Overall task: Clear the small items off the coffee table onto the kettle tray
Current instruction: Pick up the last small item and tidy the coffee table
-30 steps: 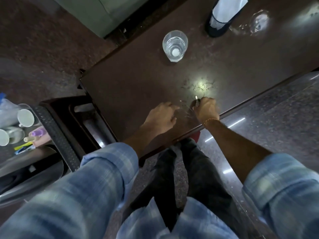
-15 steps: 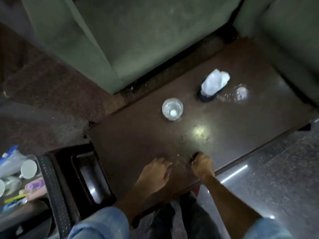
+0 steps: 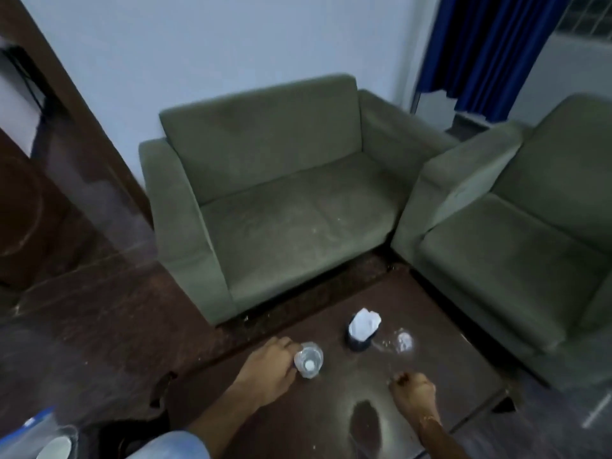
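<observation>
Here your two green sofas (image 3: 284, 190) stand beyond the dark surface (image 3: 440, 369). Just beyond your right grip (image 3: 414, 394), which is curled closed on something too small to make out, sits the dark holder with white tissue (image 3: 362, 327), a clear lid (image 3: 402, 342) beside it. Your left grip (image 3: 270, 369) curls round the clear glass (image 3: 308, 359), which stands upright on the surface at its fingertips.

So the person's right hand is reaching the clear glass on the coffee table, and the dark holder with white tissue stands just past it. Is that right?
Not quite: the head view shows the left hand at the clear glass, not the right. The right hand is nearer the table's front edge. The dark holder with white tissue does stand just past the glass on the coffee table.
</observation>
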`<state>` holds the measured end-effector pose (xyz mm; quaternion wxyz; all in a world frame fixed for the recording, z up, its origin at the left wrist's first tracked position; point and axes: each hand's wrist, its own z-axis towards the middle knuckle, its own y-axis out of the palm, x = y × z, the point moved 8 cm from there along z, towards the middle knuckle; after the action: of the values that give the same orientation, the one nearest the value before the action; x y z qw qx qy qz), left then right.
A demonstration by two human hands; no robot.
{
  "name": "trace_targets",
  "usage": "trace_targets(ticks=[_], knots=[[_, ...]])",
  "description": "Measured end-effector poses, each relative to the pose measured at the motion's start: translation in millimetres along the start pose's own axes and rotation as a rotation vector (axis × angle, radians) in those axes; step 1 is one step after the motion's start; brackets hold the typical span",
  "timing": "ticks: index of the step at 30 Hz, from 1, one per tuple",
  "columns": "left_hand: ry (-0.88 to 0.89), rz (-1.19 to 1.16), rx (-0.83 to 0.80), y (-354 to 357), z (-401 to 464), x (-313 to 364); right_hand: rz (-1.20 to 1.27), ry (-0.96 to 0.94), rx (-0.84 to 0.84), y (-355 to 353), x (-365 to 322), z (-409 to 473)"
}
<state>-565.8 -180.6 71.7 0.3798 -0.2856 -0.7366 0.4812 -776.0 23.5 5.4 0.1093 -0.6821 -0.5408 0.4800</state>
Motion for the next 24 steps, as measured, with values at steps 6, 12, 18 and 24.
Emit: trace_targets(ticks=[6,12,18,24], knots=[[-0.022,0.055,0.131,-73,-14,16,0.078,-0.218,0.08,-50,-73,-21],[-0.071,0.082,0.2,-95,-58,11,0.079,-0.267,0.022,-41,-96,-50],[-0.118,0.064,0.303,-131,-117,-28,0.058,-0.439,-0.023,-9,-140,-111],[-0.172,0.149,0.347,-148,-214,-89,0.012,-0.551,-0.099,65,-195,-188]])
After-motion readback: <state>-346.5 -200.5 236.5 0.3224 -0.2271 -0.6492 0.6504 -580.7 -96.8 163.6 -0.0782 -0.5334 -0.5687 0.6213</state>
